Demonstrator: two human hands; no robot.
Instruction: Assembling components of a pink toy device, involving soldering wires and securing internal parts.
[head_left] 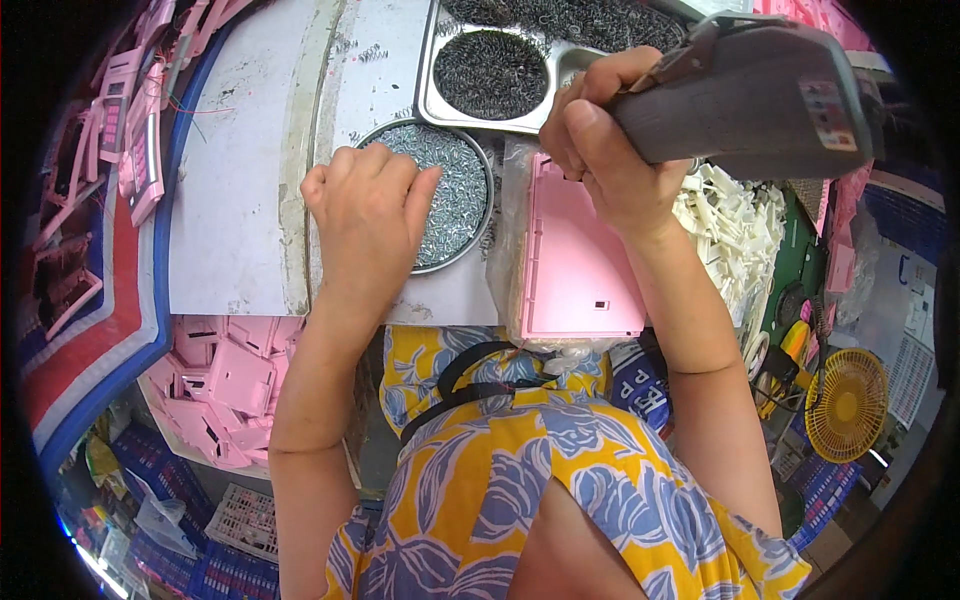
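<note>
- head view: left hand (pixel 370 195) curled over screws (pixel 452 190), contents hidden; right hand (pixel 612 135) grips grey power tool (pixel 745 100)
- pink panel (pixel 580 265) by tabletop's (pixel 230 230) near edge
- seemingly picking screws; next likely needs steady aim

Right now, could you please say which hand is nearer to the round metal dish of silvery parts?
Left: the left hand overlaps the left rim of the round metal dish in this view; the right hand is up and right of it, holding a dark grey tool.

Pink panel (pixel 580 260), silvery screws (pixel 455 170), black springs (pixel 490 75), dark grey tool (pixel 740 105), white parts (pixel 735 220), yellow garment (pixel 450 490) with blue leaf print
</note>
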